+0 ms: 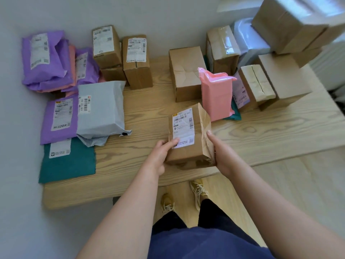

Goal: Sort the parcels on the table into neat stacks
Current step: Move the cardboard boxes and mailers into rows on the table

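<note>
The wooden counter [141, 113] is carrying parcels along its far edge and down its left side. Cardboard boxes [283, 77] are crowding the far right corner, with the top box [287, 25] sitting skewed over those beneath. Soft mailers [46, 60] are lying in loose, overlapping heaps from the far left corner down the left edge. A pink mailer [216, 94] is leaning upright against the boxes.

Near the middle of the near edge, a person is holding a brown paper parcel [190, 141] between both hands; it seems just clear of the wood, though I cannot be sure. The left hand [160, 156] is gripping its near left corner, thumb clamped on the label. The right hand [222, 156] is pressing the crumpled side, fingers [211, 136] lying straight against the paper.

The hold is looking light on the right, so the parcel could be slipping if tilted. Adding it to the skewed right-hand pile could be toppling that pile, or knocking the pink mailer flat.
</note>
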Available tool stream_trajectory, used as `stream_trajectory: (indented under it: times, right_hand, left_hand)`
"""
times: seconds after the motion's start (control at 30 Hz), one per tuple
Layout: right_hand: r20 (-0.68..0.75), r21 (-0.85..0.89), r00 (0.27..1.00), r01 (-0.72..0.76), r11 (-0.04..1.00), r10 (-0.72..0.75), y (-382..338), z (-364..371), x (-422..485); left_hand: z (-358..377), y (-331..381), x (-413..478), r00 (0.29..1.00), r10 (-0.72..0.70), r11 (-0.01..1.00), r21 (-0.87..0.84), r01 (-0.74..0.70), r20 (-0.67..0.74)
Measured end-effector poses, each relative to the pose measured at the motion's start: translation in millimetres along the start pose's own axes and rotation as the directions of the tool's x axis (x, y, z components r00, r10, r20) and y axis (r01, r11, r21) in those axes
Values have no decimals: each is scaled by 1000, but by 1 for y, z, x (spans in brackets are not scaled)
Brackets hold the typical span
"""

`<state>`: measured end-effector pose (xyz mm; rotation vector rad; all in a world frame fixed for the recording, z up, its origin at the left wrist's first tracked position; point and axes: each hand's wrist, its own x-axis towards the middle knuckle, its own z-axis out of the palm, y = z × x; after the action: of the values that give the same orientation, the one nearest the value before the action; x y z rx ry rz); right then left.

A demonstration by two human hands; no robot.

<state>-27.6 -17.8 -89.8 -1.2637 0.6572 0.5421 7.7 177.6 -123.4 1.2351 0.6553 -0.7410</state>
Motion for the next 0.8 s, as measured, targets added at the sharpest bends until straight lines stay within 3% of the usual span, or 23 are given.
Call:
stream_trajectory:
  times: [0.1, 0.3, 0.6, 0.8]
  right_hand:
    - [16, 83, 1000, 22, 996, -24, 8, -24, -27]
    - [-75, 273, 995, 89, 958, -71, 25, -107, -57]
    - [-320, 301, 936, 249, 920, -148, 19, -284, -125]
    - [-430, 322, 895, 278, 905, -122, 26, -422, -187]
  left_hand:
    - [28, -4, -6, 990, -41, 998, -38, 46, 134]
    - [108, -19, -24, 934, -85, 972, 235, 1, 347]
    - [314, -58, -40, 912, -23, 923, 358, -138, 410]
    - [473, -110, -46, 849, -142, 886, 447, -121, 510]
